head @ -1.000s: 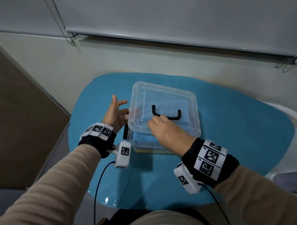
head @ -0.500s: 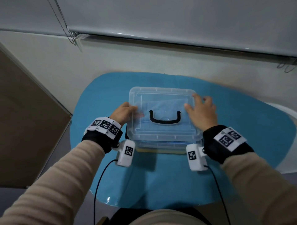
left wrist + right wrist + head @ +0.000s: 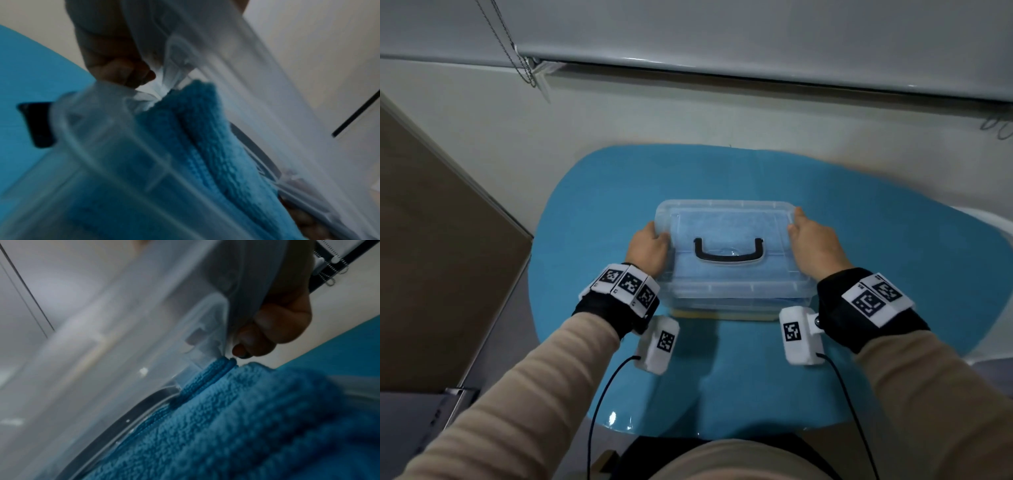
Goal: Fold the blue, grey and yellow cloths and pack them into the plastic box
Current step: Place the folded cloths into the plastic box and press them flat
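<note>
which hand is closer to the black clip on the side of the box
Left. The left hand grips the lid's left end, the side where the left wrist view shows the black clip. The right hand grips the opposite, right end of the box.

Dim, even indoor light falls on the blue table [image 3: 592, 219], with a small glare spot on its near edge. The head view bows straight lines at its borders; both wrist views are dark, grainy and motion-blurred.
</note>
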Tool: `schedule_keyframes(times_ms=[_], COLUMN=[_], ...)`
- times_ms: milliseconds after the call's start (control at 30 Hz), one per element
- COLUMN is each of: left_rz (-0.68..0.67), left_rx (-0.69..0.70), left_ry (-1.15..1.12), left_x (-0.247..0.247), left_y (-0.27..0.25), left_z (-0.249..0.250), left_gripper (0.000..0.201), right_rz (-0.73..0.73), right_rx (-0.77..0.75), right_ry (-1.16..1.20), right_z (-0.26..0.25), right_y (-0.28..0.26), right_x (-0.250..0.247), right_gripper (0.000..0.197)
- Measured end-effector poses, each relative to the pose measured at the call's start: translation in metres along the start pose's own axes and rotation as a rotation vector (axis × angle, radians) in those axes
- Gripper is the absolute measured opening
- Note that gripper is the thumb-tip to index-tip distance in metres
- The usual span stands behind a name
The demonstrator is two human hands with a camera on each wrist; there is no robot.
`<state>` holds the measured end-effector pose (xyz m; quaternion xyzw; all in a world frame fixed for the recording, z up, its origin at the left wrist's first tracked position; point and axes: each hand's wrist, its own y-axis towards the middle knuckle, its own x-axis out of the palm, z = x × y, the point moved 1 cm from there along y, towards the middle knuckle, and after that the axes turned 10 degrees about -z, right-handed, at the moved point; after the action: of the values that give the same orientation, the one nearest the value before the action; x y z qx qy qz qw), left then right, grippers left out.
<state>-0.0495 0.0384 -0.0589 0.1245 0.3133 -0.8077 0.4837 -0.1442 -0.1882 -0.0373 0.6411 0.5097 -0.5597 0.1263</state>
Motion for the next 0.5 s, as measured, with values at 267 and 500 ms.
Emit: schedule_keyframes(times_ms=[267,500], left_rz=[0.074,0.026], left_rx=[0.011,0.020], left_ry=[0.179,0.117], left_x=[0.015,0.023], left_y=[-0.006,0.001], left_z=[-0.007,-0.018], left_gripper=[0.035,0.045], right_rz=[0.058,0.137], right_rx=[0.038,0.018], right_ry=[0.056,0.107], right_z=[0.019,0.022], right_y=[-0.005,0.002], right_x=[0.026,0.039], right_gripper=[0.049,0.050])
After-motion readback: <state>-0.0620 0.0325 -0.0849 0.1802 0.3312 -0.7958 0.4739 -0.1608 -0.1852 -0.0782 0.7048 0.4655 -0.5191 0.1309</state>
